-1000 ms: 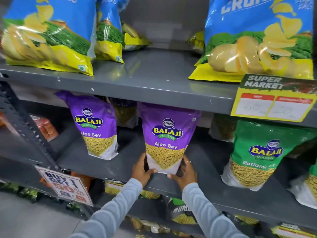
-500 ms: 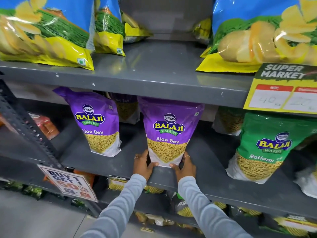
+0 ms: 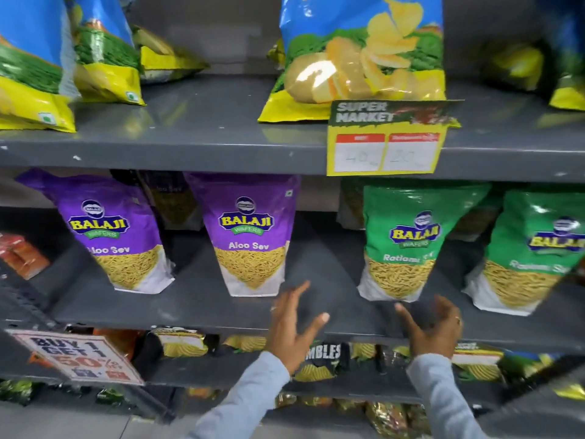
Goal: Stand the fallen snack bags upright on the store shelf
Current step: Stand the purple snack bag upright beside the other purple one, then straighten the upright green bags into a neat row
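Observation:
Two purple Aloo Sev bags stand upright on the grey middle shelf (image 3: 326,258): one at the left (image 3: 110,229) and one in the middle (image 3: 250,236). To the right stand two green Ratlami Sev bags, the nearer one (image 3: 408,242) leaning a little and the other (image 3: 535,251) at the frame's right. My left hand (image 3: 292,324) hovers open at the shelf's front edge, just right of the middle purple bag and apart from it. My right hand (image 3: 433,329) is open below the nearer green bag, fingers spread, holding nothing.
The upper shelf holds large blue and yellow chip bags (image 3: 364,49), with a yellow price tag (image 3: 384,147) clipped to its edge. A "Buy 1 Get 1" sign (image 3: 76,356) hangs at lower left. More snack packs (image 3: 323,359) lie on the shelf below.
Both hands let go of the middle purple bag, which stays upright, and moved right toward the green bag. The view has also shifted right.

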A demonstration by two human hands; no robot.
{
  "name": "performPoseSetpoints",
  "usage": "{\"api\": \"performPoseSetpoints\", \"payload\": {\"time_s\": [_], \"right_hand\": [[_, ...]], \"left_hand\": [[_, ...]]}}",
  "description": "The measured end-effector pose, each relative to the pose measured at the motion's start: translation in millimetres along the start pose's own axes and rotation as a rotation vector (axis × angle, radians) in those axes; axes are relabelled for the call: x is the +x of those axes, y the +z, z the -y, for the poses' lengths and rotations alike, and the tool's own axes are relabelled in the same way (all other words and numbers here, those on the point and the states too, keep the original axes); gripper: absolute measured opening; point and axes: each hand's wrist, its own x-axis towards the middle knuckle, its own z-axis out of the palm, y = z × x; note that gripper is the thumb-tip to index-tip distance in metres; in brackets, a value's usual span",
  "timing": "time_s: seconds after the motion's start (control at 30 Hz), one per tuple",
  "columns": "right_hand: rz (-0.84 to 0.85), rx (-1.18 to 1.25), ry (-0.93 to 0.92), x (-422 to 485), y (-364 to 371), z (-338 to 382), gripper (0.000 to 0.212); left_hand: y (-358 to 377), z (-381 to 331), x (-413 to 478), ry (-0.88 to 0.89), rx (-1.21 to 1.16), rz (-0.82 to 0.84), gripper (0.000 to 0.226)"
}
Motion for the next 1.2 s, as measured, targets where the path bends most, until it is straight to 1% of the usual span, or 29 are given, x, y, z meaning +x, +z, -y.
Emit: {"api": "performPoseSetpoints", "payload": {"time_s": [0.03, 0.07, 0.1, 0.13, 0.17, 0.2, 0.27, 0.3, 0.4, 0.47, 0.53, 0.6, 0.63, 0.67, 0.7, 0.73, 0.77, 0.8, 0.83, 0.87, 0.9, 0.93, 0.97, 1.0, 1.07, 1.13, 1.2], "right_hand": [[0.026, -0.103, 0.021, 17, -7, 1, 0.086], [0.096, -0.177, 0.035, 31, -8, 3, 0.1], [0.185, -0.2, 0.044, 41, -8, 5, 0.107], [0.276, -0.177, 0.053, 49, -5, 6, 0.106], [0.345, -0.157, 0.062, 55, -1, 6, 0.099], [0.379, -0.169, 0.063, 59, 2, 6, 0.087], [0.363, -0.275, 0.056, 63, 9, 7, 0.068], [0.35, -0.301, 0.059, 61, 11, 6, 0.063], [0.339, -0.224, 0.084, 53, 21, 2, 0.059], [0.343, -0.199, 0.073, 48, 27, 1, 0.059], [0.366, -0.175, 0.061, 47, 31, 3, 0.06], [0.377, -0.114, 0.062, 47, 26, 6, 0.059], [0.346, -0.093, 0.036, 48, 19, 6, 0.056], [0.277, -0.088, -0.013, 48, 9, 5, 0.051], [0.189, -0.094, -0.071, 50, -5, 2, 0.047], [0.088, -0.099, -0.129, 54, -20, -2, 0.047], [-0.022, -0.097, -0.164, 61, -36, -6, 0.055], [-0.129, -0.099, -0.165, 72, -52, -9, 0.068], [-0.218, -0.122, -0.133, 84, -66, -11, 0.086], [-0.276, -0.164, -0.084, 98, -77, -11, 0.104], [-0.287, -0.212, -0.036, 112, -85, -11, 0.121], [-0.255, -0.251, 0.002, 126, -89, -11, 0.135], [-0.203, -0.28, 0.029, 138, -91, -10, 0.144], [-0.152, -0.293, 0.047, 149, -92, -10, 0.148], [-0.101, -0.28, 0.065, 162, -91, -14, 0.147], [-0.107, -0.255, 0.027, 166, -89, -19, 0.141], [-0.107, -0.231, -0.007, 165, -89, -24, 0.137]], "left_hand": [[19, -6, 9, -0.031, 0.029, 0.11, 0.067], [35, -10, 20, -0.086, 0.067, 0.188, 0.074], [52, -15, 31, -0.141, 0.116, 0.237, 0.082], [67, -19, 43, -0.179, 0.168, 0.257, 0.089], [80, -20, 53, -0.201, 0.219, 0.261, 0.093], [92, -21, 61, -0.211, 0.267, 0.255, 0.094], [108, -16, 72, -0.238, 0.335, 0.216, 0.087], [113, -12, 75, -0.259, 0.347, 0.17, 0.079], [116, -1, 75, -0.306, 0.351, -0.015, 0.058], [114, 2, 76, -0.321, 0.378, -0.056, 0.053], [111, 1, 78, -0.329, 0.393, -0.048, 0.053], [113, -5, 71, -0.323, 0.382, -0.075, 0.066], [116, -9, 64, -0.307, 0.38, -0.125, 0.077], [120, -12, 53, -0.256, 0.391, -0.2, 0.084], [126, -16, 41, -0.157, 0.418, -0.268, 0.083], [133, -18, 28, -0.017, 0.456, -0.298, 0.075], [143, -22, 16, 0.138, 0.496, -0.277, 0.066], [155, -26, 7, 0.28, 0.53, -0.212, 0.058], [167, -31, 2, 0.385, 0.562, -0.117, 0.055], [180, -37, 0, 0.448, 0.602, -0.011, 0.054], [190, -42, 2, 0.475, 0.661, 0.091, 0.056], [201, -46, 6, 0.479, 0.746, 0.17, 0.061], [209, -50, 10, 0.457, 0.815, 0.238, 0.067], [215, -51, 16, 0.401, 0.843, 0.313, 0.072], [223, -48, 23, 0.26, 0.894, 0.476, 0.076], [229, -43, 25, 0.249, 1.0, 0.504, 0.077], [232, -42, 23, 0.249, 1.043, 0.491, 0.077]]}}
